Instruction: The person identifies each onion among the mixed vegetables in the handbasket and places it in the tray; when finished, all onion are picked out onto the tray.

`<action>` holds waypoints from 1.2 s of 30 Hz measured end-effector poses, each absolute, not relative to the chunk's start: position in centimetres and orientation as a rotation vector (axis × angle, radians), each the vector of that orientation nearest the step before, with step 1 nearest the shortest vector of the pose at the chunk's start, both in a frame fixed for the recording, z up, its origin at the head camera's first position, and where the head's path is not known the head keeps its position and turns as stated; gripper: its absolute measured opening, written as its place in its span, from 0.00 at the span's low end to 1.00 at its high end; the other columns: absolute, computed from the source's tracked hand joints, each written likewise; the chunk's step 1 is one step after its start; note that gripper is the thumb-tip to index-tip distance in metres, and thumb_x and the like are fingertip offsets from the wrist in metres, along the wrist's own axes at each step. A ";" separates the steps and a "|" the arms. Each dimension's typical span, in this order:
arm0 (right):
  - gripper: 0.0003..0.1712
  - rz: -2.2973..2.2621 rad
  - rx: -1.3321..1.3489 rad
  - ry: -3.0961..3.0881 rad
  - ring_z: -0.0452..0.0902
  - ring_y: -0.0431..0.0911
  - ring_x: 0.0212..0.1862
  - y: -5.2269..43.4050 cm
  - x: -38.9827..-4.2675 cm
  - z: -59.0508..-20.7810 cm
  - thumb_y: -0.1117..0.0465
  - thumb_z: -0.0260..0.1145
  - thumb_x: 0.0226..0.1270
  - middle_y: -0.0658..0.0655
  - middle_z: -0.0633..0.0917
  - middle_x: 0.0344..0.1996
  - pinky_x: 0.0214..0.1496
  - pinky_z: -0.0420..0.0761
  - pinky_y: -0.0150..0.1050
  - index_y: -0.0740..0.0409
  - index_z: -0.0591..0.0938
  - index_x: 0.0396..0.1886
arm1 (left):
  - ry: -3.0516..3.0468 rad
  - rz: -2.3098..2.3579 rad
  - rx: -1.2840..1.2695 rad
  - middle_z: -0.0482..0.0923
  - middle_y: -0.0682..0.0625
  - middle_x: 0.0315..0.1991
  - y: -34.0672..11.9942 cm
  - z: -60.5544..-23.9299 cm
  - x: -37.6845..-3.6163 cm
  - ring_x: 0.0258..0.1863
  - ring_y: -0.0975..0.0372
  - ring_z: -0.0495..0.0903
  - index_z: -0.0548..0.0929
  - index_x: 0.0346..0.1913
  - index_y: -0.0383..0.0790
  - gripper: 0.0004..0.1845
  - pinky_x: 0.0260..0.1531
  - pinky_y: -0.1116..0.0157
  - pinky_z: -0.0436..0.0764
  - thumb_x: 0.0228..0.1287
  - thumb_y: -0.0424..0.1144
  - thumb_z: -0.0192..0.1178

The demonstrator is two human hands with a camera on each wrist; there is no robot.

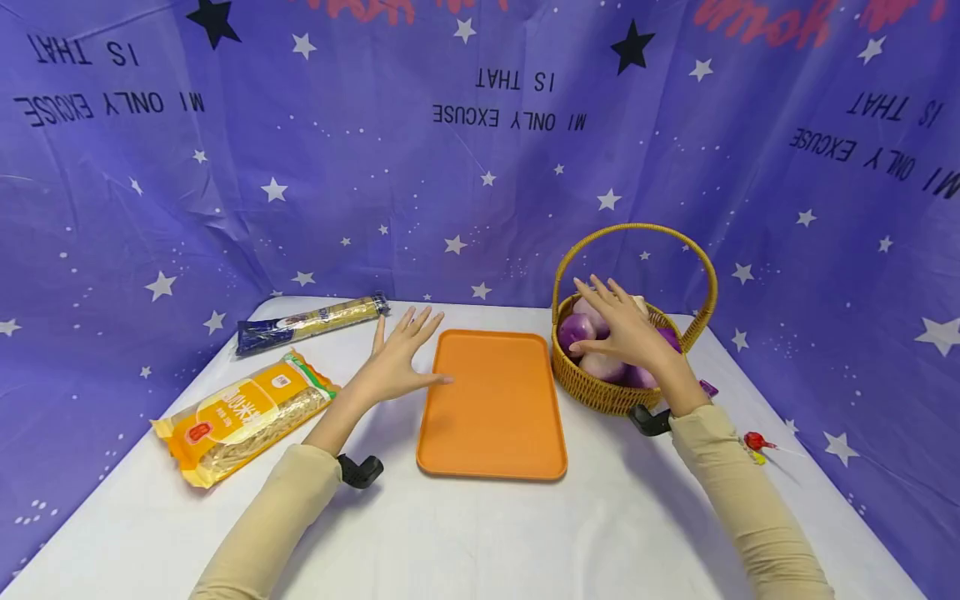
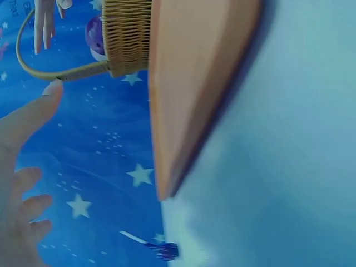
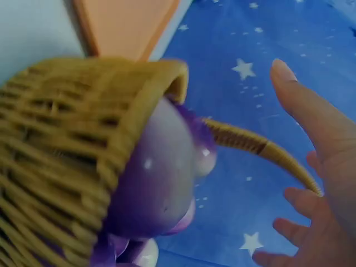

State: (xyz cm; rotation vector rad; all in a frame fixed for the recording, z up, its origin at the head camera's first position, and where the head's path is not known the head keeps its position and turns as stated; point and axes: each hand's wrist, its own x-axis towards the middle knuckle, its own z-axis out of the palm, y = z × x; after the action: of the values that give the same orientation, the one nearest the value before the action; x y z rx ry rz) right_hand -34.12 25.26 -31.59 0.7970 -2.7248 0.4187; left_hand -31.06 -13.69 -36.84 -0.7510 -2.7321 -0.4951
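My left hand (image 1: 397,364) hovers with fingers spread just left of an orange tray (image 1: 491,408), its thumb overlapping the tray's edge in the head view. My right hand (image 1: 621,327), also spread and holding nothing, is over a wicker basket (image 1: 600,397) with a tall arched handle. Purple-and-white onions (image 1: 577,331) fill the basket, partly hidden by that hand. In the right wrist view, a large onion (image 3: 161,172) bulges past the basket's rim, and the right hand (image 3: 328,183) is apart from it.
Left of the tray lie an orange noodle packet (image 1: 247,417) and, farther back, a long blue-ended pasta packet (image 1: 311,323). A red lollipop (image 1: 756,441) lies right of the basket, near the right sleeve. A purple starry cloth (image 1: 480,208) hangs behind the white table (image 1: 480,533).
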 end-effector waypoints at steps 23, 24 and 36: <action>0.32 0.332 1.098 -2.855 0.72 0.62 0.56 24.2 -38.4 -31.2 0.64 0.80 0.43 0.67 0.81 0.50 0.60 0.72 0.55 0.68 0.82 0.51 | -3.075 -1.131 -0.970 0.59 0.38 0.71 -16.7 -41.6 -33.3 0.70 0.43 0.57 0.62 0.72 0.33 0.50 0.69 0.46 0.56 0.50 0.50 0.74; 0.31 0.328 1.088 -2.859 0.72 0.62 0.57 24.2 -38.4 -31.2 0.64 0.80 0.44 0.66 0.81 0.50 0.60 0.72 0.55 0.67 0.82 0.51 | -3.083 -1.129 -0.974 0.59 0.38 0.71 -16.7 -41.6 -33.3 0.70 0.44 0.57 0.62 0.72 0.34 0.49 0.69 0.47 0.56 0.50 0.50 0.74; 0.35 0.579 0.834 -2.771 0.77 0.59 0.53 24.5 -35.8 -29.3 0.56 0.80 0.48 0.64 0.82 0.53 0.55 0.76 0.57 0.59 0.80 0.58 | -3.110 -1.081 -0.939 0.60 0.36 0.70 -16.9 -41.6 -33.0 0.68 0.41 0.61 0.62 0.72 0.34 0.49 0.67 0.46 0.59 0.51 0.51 0.73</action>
State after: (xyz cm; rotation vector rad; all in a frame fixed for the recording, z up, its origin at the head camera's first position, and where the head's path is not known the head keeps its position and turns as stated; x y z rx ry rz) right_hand -35.82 24.46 -29.32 0.8344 -2.7705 0.5787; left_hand -33.00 -16.88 -41.64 -0.9392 -3.1101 -1.0808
